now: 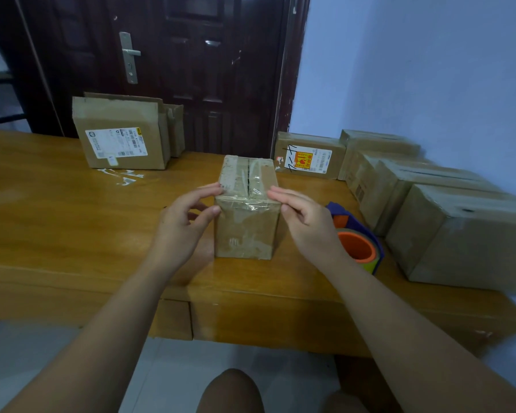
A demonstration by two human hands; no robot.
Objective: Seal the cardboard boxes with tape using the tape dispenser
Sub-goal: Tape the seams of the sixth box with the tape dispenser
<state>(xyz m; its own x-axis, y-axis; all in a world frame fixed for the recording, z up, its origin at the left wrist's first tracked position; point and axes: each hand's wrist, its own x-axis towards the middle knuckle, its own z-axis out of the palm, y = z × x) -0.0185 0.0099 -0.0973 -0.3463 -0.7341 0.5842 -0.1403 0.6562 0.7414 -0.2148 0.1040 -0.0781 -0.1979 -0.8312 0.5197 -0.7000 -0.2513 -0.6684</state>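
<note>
A small upright cardboard box (pixel 246 231) stands in the middle of the wooden table (pixel 57 222), with clear tape across its top seam and down its near face. My left hand (pixel 185 222) touches the box's top left edge with its fingertips, its thumb against the left near corner. My right hand (pixel 307 219) rests its straight fingers on the top right edge. The tape dispenser (pixel 358 239), purple with an orange core, lies on the table just right of my right hand; neither hand holds it.
An open box with a white label (pixel 122 135) stands at the back left, with scraps of clear tape (pixel 122 175) on the table in front of it. Several closed boxes (pixel 429 204) line the right side along the blue wall. A dark door (pixel 191 70) is behind the table.
</note>
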